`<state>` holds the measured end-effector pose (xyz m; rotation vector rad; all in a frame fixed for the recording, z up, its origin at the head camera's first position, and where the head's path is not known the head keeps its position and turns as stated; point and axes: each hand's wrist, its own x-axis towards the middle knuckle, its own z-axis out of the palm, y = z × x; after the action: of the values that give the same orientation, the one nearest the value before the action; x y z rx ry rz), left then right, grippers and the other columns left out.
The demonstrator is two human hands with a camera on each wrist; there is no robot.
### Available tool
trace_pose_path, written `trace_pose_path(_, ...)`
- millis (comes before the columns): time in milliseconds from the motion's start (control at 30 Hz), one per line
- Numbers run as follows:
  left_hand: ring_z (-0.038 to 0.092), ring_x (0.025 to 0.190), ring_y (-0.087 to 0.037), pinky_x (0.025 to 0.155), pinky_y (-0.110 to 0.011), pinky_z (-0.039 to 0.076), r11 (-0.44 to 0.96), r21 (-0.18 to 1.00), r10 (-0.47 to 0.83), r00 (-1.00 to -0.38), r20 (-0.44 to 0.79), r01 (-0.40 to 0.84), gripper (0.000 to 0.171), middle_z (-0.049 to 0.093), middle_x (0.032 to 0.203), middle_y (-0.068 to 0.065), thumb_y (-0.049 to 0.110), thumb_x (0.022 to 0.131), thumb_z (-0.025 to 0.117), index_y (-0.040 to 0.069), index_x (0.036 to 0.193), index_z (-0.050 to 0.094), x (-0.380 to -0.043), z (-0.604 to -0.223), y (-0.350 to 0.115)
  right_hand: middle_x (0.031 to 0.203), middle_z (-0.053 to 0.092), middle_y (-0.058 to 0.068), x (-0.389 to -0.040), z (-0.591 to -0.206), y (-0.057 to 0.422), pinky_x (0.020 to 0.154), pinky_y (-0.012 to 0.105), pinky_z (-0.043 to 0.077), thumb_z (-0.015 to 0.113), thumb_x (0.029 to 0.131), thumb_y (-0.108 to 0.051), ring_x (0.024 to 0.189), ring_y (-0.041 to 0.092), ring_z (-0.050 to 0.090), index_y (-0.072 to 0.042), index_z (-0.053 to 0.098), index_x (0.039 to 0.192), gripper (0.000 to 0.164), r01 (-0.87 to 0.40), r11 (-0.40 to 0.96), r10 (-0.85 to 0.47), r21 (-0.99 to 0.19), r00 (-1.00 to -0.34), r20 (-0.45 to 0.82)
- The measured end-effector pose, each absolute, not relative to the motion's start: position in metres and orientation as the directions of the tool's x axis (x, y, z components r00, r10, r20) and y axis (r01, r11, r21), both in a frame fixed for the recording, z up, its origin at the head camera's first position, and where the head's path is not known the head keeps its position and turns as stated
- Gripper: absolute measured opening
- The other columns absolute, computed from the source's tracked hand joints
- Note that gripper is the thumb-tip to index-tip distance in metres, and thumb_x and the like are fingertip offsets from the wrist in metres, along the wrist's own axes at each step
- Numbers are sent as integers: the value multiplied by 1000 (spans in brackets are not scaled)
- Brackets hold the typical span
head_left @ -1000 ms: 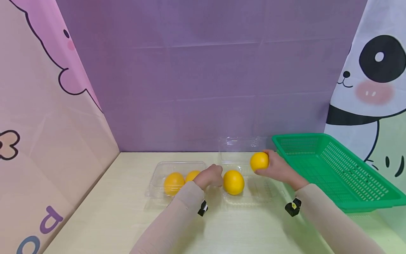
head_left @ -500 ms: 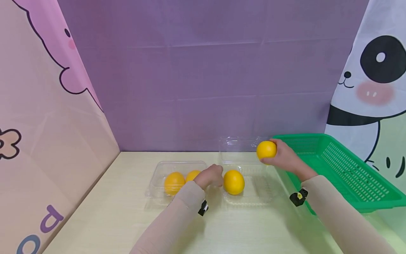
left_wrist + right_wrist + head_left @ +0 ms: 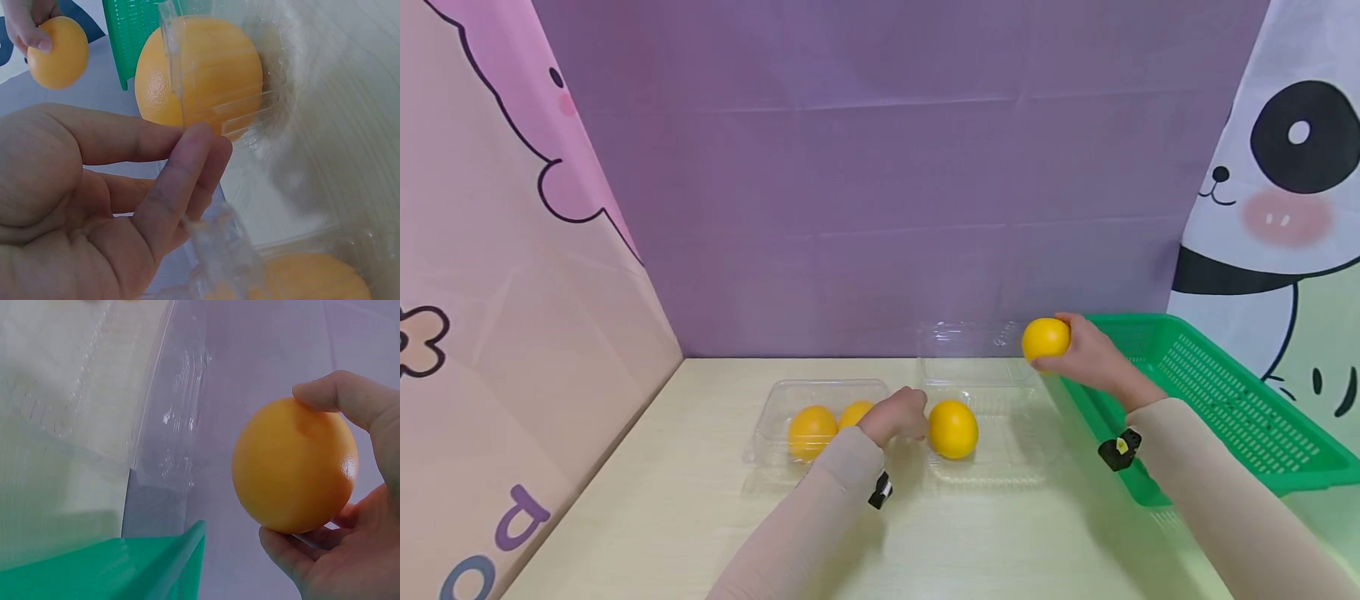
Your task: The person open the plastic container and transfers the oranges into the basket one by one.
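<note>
Raising orange (image 3: pixel 1045 340) farther right in right hand (image 3: pixel 1093 358), thumb and fingers curled round it | aloft near back edge of counter (image 3: pixel 985 533), by basket (image 3: pixel 1240 392) | pinching open box (image 3: pixel 1009 442) with left hand (image 3: pixel 898 415), unmoved | apparently mid-carry, farther from box, not yet set down

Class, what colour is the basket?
The basket is green, seen best in the head view.

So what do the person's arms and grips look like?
Left sleeve and right sleeve are long, pale beige. The left wrist camera and right wrist camera are blocky and black, with a white and a yellow patch respectively. The left grip and right grip are gloveless.
</note>
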<state>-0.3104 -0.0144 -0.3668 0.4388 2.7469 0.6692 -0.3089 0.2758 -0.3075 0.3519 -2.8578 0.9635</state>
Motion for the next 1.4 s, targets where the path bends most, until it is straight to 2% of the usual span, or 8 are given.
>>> trace_pose_path(400,48,73,-22,66,-31,44,848,479,356,-915,-192,229,15,55,82,-9,-6,82,69,0,92,60,-310,-367,-14,141,34,36,-314,-301,292,89,56,51,73,88,-32,107,44,51,15,15,150,97,-204,793,-155,-574,-979,134)
trace_pose_path(900,48,76,-23,69,-34,45,838,500,355,-914,-197,218,17,55,87,-10,-6,82,69,0,94,60,-309,-367,-15,138,34,39,-320,-297,314,85,54,51,71,90,-32,104,45,50,20,15,148,96,-200,817,-154,-541,-980,129)
trace_pose_path(1267,49,76,-23,68,-33,45,842,486,363,-912,-189,235,16,56,85,-10,-5,82,69,0,94,61,-311,-368,-16,133,38,36,-328,-299,324,80,51,51,70,90,-31,101,44,50,19,20,146,91,-165,825,-129,-540,-986,104)
trace_pose_path(1400,49,76,-23,69,-33,45,844,485,361,-912,-194,230,16,56,85,-10,-5,82,69,1,95,61,-311,-368,-16,131,37,37,-330,-301,328,79,51,51,70,90,-32,101,45,49,20,17,146,93,-141,828,-114,-543,-990,83)
